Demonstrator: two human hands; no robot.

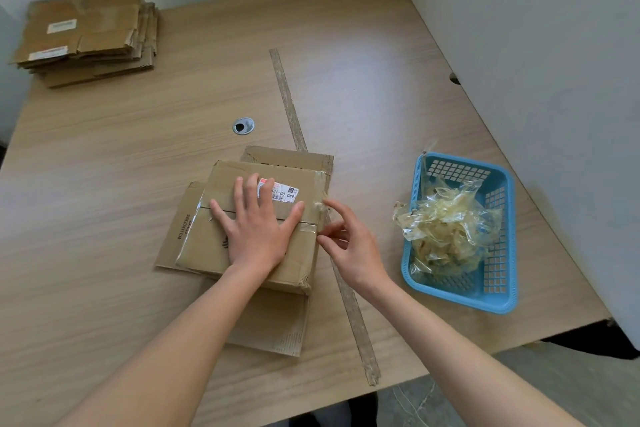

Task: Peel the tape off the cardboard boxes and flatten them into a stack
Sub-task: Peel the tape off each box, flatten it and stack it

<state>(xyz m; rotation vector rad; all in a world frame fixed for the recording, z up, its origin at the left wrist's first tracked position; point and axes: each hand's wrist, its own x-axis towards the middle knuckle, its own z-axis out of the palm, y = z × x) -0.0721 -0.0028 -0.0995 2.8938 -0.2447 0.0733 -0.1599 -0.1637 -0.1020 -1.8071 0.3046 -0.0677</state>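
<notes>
Wooden desk (346, 80) against white walls. Flattened stack (86, 35) upper left; blue basket (502, 295) of peeled tape right of centre. Taped cardboard box (294, 263) at centre, atop flat cardboard. Left hand (258, 229) splayed flat, pressing lid. Right hand (349, 246) curled, apparently pinching tape end (320, 206) at box's right edge. Risk: thin tape tearing short, or box sliding if pressing slackens.

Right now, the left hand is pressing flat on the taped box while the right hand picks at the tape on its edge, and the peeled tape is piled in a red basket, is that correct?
Almost: the basket is blue, not red, as the head view shows. The rest stands: the left hand presses flat on the box, the right hand picks at the tape on its edge, and peeled tape is piled in the basket.
</notes>
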